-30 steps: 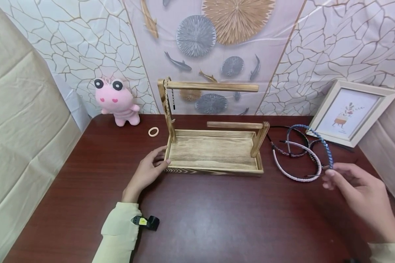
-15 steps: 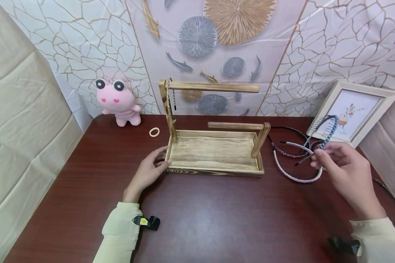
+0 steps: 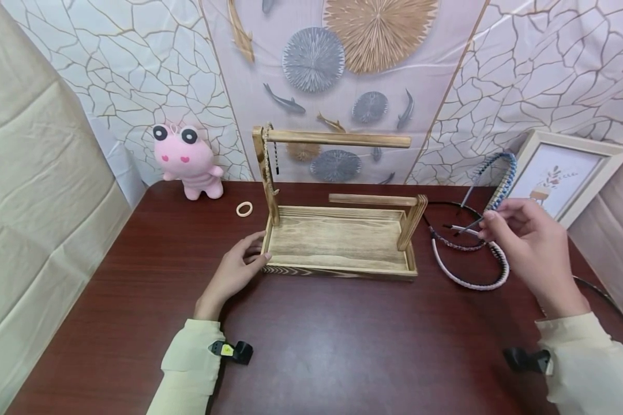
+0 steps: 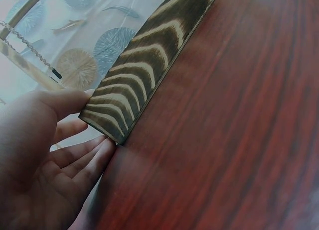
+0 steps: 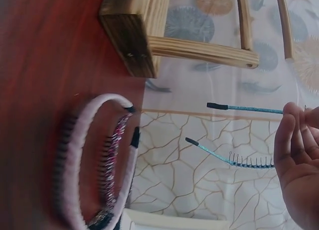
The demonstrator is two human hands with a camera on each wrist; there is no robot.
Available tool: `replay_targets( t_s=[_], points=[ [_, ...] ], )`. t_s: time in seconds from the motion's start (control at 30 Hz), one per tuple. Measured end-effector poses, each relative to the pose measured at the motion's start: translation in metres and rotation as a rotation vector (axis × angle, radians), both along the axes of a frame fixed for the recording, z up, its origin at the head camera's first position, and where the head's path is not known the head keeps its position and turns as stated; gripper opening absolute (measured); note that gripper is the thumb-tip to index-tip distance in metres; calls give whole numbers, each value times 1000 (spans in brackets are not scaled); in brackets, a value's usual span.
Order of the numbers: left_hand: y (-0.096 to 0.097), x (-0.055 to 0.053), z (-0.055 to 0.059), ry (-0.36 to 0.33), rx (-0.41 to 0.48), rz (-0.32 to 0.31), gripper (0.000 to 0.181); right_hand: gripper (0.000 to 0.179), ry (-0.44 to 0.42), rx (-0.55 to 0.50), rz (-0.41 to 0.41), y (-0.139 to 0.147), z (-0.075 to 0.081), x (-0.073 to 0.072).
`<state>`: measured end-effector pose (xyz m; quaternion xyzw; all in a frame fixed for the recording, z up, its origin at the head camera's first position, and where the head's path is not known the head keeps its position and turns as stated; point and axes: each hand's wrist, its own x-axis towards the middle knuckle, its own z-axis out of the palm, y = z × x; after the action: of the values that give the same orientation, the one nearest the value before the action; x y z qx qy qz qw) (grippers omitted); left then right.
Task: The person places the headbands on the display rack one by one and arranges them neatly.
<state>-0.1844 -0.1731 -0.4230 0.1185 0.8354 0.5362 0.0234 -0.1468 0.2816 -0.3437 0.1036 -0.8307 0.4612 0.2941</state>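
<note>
A wooden stand (image 3: 342,239) has a tray base, a tall upper bar and a shorter lower bar on the right. My left hand (image 3: 233,274) holds the tray's left end, thumb at the front corner, fingers along the side. In the left wrist view the fingertips meet the striped wooden edge (image 4: 132,80). My right hand (image 3: 532,245) pinches a blue toothed headband (image 3: 510,173) in the air, its arch upward; in the right wrist view its two dark-capped ends (image 5: 217,106) point toward the stand. Below lie a white-pink headband (image 3: 469,284) and a dark multicoloured one (image 5: 113,155).
A beaded strand (image 3: 265,155) hangs at the upper bar's left end. Left of the stand lies a small cream ring (image 3: 244,208), with a pink plush toy (image 3: 186,158) behind it. A framed picture (image 3: 576,173) leans at the back right.
My right hand has lifted the blue headband off the pile and moved it up and leftward, turning its arch upward. The left hand stays at the tray.
</note>
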Motion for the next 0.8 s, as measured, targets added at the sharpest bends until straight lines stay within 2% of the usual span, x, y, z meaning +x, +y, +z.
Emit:
replay_targets(
  t_s=[0.23,0.4,0.8],
  points=[
    [0,0,0,6,-7,1,52,9,37,11,9,-13,14,-19],
    [0,0,0,-3,-5,-5,52,9,79,7,53,-25,22,-31],
    [-2,0,0,-6,2,0,52,7,152,52,112,-59,32,-53]
  ],
)
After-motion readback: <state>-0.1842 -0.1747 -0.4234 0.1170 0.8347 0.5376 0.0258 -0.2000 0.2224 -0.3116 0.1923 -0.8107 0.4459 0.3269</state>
